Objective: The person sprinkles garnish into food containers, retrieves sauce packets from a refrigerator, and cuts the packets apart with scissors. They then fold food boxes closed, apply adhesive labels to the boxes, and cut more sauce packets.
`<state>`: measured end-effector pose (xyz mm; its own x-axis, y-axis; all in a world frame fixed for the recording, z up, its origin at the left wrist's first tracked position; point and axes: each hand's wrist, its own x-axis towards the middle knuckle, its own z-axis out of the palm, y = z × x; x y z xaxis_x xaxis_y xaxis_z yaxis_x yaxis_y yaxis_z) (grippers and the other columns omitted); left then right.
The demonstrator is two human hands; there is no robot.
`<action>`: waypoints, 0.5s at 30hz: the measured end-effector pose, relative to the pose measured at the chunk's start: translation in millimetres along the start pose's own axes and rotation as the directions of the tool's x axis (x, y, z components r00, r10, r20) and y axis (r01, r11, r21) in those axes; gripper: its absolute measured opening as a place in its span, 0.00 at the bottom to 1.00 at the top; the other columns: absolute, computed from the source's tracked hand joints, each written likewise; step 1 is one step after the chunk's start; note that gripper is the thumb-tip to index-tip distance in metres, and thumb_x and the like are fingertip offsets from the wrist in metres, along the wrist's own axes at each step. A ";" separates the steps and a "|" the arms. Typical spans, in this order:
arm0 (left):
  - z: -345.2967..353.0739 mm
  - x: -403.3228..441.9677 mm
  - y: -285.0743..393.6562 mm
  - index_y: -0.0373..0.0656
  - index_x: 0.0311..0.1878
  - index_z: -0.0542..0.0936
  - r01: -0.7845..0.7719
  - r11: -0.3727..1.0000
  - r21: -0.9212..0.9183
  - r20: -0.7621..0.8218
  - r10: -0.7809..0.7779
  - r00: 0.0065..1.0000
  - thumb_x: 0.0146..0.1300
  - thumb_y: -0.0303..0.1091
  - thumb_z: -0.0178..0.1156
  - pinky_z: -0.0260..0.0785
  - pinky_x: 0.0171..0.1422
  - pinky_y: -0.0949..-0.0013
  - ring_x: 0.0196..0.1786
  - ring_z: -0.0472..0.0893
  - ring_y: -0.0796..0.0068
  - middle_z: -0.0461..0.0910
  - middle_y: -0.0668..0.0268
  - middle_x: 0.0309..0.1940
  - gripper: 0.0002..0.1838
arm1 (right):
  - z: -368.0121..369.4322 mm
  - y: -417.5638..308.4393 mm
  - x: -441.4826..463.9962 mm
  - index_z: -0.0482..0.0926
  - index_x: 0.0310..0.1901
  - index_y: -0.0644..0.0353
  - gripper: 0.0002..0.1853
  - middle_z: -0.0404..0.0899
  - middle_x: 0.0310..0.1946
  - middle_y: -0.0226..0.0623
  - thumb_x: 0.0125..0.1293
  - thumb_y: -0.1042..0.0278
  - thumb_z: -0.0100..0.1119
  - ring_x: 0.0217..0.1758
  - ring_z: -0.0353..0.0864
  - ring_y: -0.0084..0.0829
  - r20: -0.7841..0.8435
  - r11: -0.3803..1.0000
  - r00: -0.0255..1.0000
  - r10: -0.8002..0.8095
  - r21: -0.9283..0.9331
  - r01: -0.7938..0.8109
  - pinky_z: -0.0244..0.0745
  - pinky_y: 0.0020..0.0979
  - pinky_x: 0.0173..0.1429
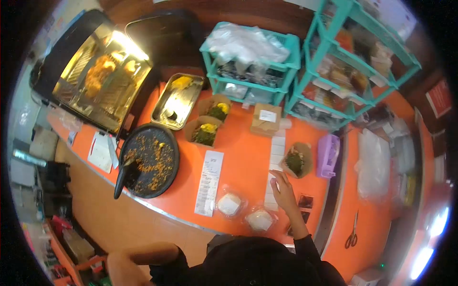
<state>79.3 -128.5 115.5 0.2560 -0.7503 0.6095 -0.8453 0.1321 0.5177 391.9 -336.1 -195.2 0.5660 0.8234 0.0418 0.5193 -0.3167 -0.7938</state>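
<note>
- Nearest the head camera is your black top point(257, 260), low in the view, with your bare left arm bent beside it; your left hand is out of sight, so you cannot tell what it does.
- Your right hand point(285, 191) is over the white strip point(277, 155), fingers loosely parted, nothing seen gripped; whether the fingertips touch the paper, you cannot tell.
- You have the strip flat on the orange table point(243, 167), between the receipt point(209, 183) and the bowl point(296, 162) of greens, with the wrapped packs point(229, 204) near its lower end.
- Expect it to handle as light, thin paper: limp along its length, easily creased or torn, perhaps tacky if it carries labels.
- You would do best to pinch it by a side edge or the near end, with a flat, gentle hold.
- Its long axis runs away from you, from near your body up beside the box point(265, 119), the far end leaning slightly right.
</note>
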 end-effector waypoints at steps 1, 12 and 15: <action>-5.0 0.0 6.8 0.49 0.53 0.79 -0.067 0.996 0.060 0.069 0.063 0.996 0.74 0.44 0.51 0.67 0.38 0.70 0.40 0.79 0.71 0.78 0.67 0.42 0.14 | -10.5 -4.6 1.2 0.74 0.60 0.60 0.16 0.75 0.56 0.47 0.74 0.67 0.49 0.54 0.79 0.44 -0.012 0.999 0.999 0.033 0.006 -0.033 0.76 0.38 0.58; -9.1 7.8 -93.8 0.47 0.46 0.78 0.445 0.887 0.124 -0.231 -0.411 0.882 0.71 0.42 0.53 0.65 0.37 0.69 0.37 0.76 0.71 0.77 0.66 0.38 0.11 | -193.1 66.5 108.5 0.75 0.56 0.63 0.17 0.80 0.43 0.50 0.66 0.76 0.53 0.46 0.81 0.49 -0.493 0.950 0.870 -0.014 -0.279 -0.143 0.77 0.39 0.51; -10.3 5.6 -111.9 0.46 0.44 0.78 0.531 0.844 0.078 -0.312 -0.486 0.817 0.70 0.42 0.53 0.65 0.37 0.69 0.37 0.76 0.71 0.76 0.66 0.37 0.11 | -227.5 97.5 172.7 0.76 0.53 0.69 0.18 0.78 0.47 0.56 0.61 0.81 0.50 0.55 0.76 0.56 -0.594 0.938 0.790 -0.152 -0.339 -0.075 0.72 0.47 0.61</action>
<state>180.1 -140.8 67.2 0.7659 -0.4746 0.4337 -0.6135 -0.3377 0.7139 685.9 -332.0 -127.3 0.7487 0.4190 0.5138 0.6618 -0.5184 -0.5415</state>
